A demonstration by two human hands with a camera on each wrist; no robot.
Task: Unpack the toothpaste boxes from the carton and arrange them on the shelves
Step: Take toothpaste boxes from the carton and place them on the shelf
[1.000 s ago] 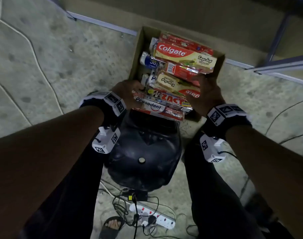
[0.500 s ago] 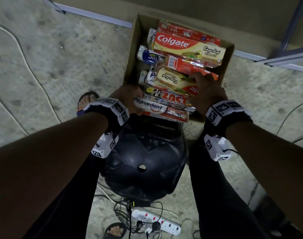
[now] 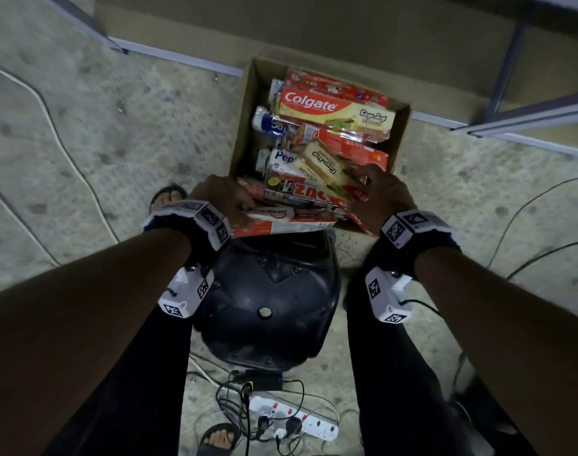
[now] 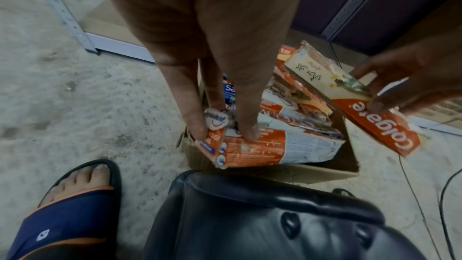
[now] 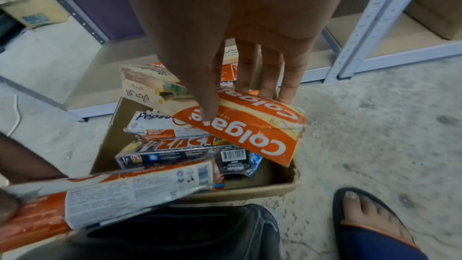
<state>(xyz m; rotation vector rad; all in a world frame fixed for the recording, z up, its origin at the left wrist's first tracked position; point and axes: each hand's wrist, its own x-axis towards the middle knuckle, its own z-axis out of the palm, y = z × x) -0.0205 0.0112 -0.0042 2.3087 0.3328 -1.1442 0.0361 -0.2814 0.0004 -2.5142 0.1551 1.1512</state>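
- Far left of the head view, bare concrete floor [image 3: 83, 133] with a pale cable [image 3: 50, 116] snaking across it, and a sandalled foot [image 3: 164, 197] poking out just left of the carton.
- Left hand [image 3: 223, 200] sits at the carton's near-left corner, fingers curled round the end of a Pepsodent box [image 3: 281, 222]. Left wrist view shows it pretty clearly: fingertips [image 4: 246, 133] pressed on the top face, thumb on the end flap, so it's a proper grip.
- Middle of the frame, the cardboard carton [image 3: 245, 126] stands on the floor against the shelf's bottom rail, open and stuffed with toothpaste boxes lying every which way. A Zact box [image 3: 301, 192] lies just behind the Pepsodent one, and a big Colgate box [image 3: 333, 110] sits across the top near the far side.
- Below the carton, a black padded seat [image 3: 268, 297], and under that a white power strip [image 3: 297, 419] with plugs and tangled wires.
- Right of centre, the right hand [image 3: 384, 199] holds a Colgate Kayu Sugi box [image 3: 327, 172] tilted up out of the pile. Right wrist view has the thumb on the red face and the other fingers wrapped behind it.
- Upper right, grey metal shelf frame [image 3: 528, 116] with a wooden board.
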